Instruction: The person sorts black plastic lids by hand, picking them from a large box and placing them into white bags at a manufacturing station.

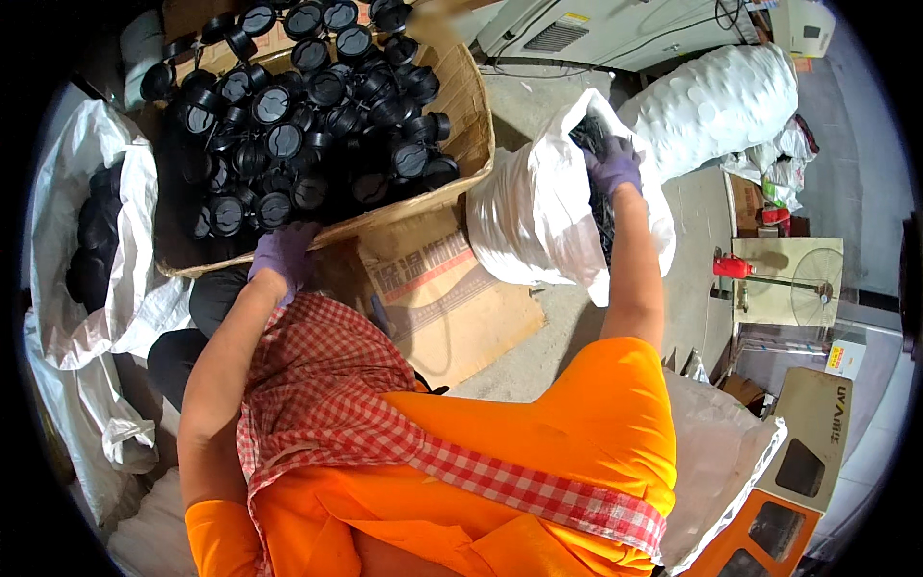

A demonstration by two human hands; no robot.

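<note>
Overhead, left hand (285, 254) grips carton (423, 207); right hand (612, 163) enters bag (538, 207).

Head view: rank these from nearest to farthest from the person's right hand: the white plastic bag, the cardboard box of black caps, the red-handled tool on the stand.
1. White plastic bag: the right hand is inside its opening.
2. Cardboard box of black caps: to the hand's left, beside the bag.
3. Red-handled tool: lower right, on the floor stand.

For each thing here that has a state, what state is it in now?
Cardboard box: open, heaped with black caps.
White bag: open, right hand inside its mouth.
Left hand: gloved, touching the box edge.
Left white sack: open, black parts inside.
</note>
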